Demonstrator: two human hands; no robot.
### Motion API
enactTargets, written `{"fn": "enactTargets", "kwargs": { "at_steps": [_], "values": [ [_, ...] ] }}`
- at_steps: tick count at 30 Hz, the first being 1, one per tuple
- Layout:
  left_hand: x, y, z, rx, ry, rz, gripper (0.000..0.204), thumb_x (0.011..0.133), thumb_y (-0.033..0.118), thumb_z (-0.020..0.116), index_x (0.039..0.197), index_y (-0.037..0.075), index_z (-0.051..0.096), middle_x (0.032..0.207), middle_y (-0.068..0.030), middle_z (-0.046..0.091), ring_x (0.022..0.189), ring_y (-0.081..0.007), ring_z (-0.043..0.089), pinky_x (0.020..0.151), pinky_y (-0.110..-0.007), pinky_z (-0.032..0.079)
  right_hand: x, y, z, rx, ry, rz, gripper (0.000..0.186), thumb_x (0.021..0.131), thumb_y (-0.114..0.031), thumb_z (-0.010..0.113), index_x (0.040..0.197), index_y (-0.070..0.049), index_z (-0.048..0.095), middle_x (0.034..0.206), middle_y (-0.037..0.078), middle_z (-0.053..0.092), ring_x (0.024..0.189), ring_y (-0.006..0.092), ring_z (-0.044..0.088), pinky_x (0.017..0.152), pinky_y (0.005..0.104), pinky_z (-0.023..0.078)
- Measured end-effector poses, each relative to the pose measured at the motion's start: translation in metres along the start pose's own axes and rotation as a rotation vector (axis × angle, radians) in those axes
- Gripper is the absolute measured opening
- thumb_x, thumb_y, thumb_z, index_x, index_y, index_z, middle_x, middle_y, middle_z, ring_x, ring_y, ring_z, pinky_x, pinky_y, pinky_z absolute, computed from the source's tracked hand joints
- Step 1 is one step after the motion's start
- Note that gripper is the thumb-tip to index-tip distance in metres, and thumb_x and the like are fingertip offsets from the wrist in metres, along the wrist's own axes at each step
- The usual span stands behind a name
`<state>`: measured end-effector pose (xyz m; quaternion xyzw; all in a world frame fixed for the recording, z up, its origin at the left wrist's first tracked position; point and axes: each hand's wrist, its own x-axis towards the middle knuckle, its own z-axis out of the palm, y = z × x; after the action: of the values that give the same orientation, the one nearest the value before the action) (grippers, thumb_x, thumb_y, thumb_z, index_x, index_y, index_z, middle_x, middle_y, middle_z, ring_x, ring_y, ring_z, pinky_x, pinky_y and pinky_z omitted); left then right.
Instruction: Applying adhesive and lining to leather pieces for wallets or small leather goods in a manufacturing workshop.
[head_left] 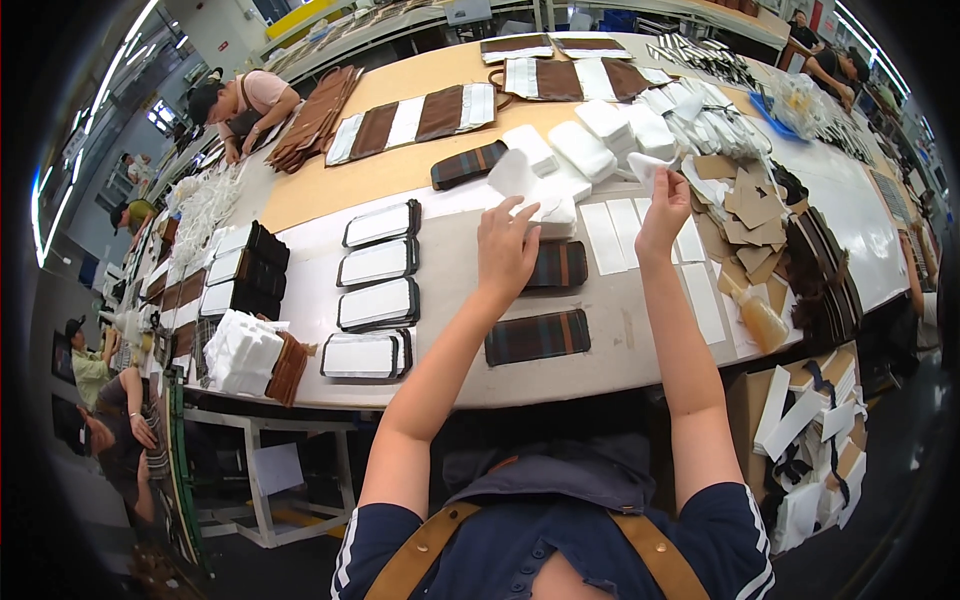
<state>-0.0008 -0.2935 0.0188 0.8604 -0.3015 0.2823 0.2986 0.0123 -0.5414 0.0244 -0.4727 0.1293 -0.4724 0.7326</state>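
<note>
My right hand pinches a thin white piece by its edge, above the table. My left hand has its fingers apart over a stack of white pads. Just beyond its fingertips a pale rounded sheet stands tilted; whether the fingers touch it I cannot tell. Partly under my left hand lies a dark plaid panel, with another plaid panel nearer me and a third farther off. More white pads are piled beyond my hands.
White-topped dark panels form a column at left, beside taller stacks. White strips and brown card scraps lie right, near a bottle of amber liquid. A box of offcuts stands below. A co-worker works at far left.
</note>
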Motion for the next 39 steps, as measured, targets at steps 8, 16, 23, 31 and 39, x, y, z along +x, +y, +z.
{"fn": "enactTargets", "kwargs": {
  "at_steps": [8,16,23,31,39],
  "values": [
    [-0.081,0.05,-0.037,-1.005,-0.146,-0.432,0.05,0.105,0.027,0.067,0.146,0.002,0.054,0.137,-0.0107,0.063,0.115,-0.0188,0.064,0.097,-0.034,0.051,-0.128,-0.078,-0.024,-0.535,-0.853,-0.722,0.026,0.08,0.009,0.075,0.101,-0.003,0.068,0.116,0.012,0.07,0.107,0.0329,0.068,0.09,0.0407,0.055],
    [-0.111,0.061,-0.053,-1.292,-0.149,-0.886,0.042,0.112,0.025,0.053,0.145,-0.001,0.057,0.129,-0.0079,0.068,0.118,-0.0154,0.064,0.105,-0.032,0.05,-0.171,-0.085,-0.053,-0.517,-1.108,-0.656,0.032,0.086,-0.002,0.075,0.118,-0.004,0.071,0.135,0.013,0.065,0.12,0.0318,0.064,0.092,0.0423,0.057],
    [-0.092,0.076,-0.085,-1.463,-0.26,-0.881,0.042,0.111,0.028,0.054,0.142,-0.001,0.057,0.135,-0.0121,0.066,0.124,-0.0226,0.065,0.105,-0.044,0.057,-0.168,-0.08,-0.077,0.192,-0.609,0.728,0.047,0.11,-0.03,0.057,0.143,0.003,0.054,0.141,0.016,0.062,0.13,0.0235,0.061,0.11,0.0379,0.048],
    [-0.11,0.055,-0.088,-1.192,-0.432,-0.834,0.037,0.109,0.03,0.061,0.13,0.0,0.065,0.11,-0.0044,0.073,0.093,-0.0122,0.071,0.078,-0.029,0.056,-0.166,-0.092,-0.084,-0.237,-0.736,0.586,0.014,0.102,-0.016,0.072,0.098,-0.003,0.069,0.085,-0.003,0.066,0.076,0.0025,0.056,0.069,0.0225,0.045],
    [-0.132,0.032,-0.095,-0.991,-0.366,-0.914,0.028,0.105,0.021,0.066,0.121,-0.002,0.07,0.099,-0.0004,0.072,0.088,-0.0068,0.06,0.078,-0.025,0.048,-0.169,-0.069,-0.092,-0.374,-0.752,0.501,0.012,0.099,-0.009,0.073,0.093,-0.001,0.066,0.074,-0.005,0.057,0.07,0.0013,0.048,0.063,0.0202,0.037]
  ]
}}
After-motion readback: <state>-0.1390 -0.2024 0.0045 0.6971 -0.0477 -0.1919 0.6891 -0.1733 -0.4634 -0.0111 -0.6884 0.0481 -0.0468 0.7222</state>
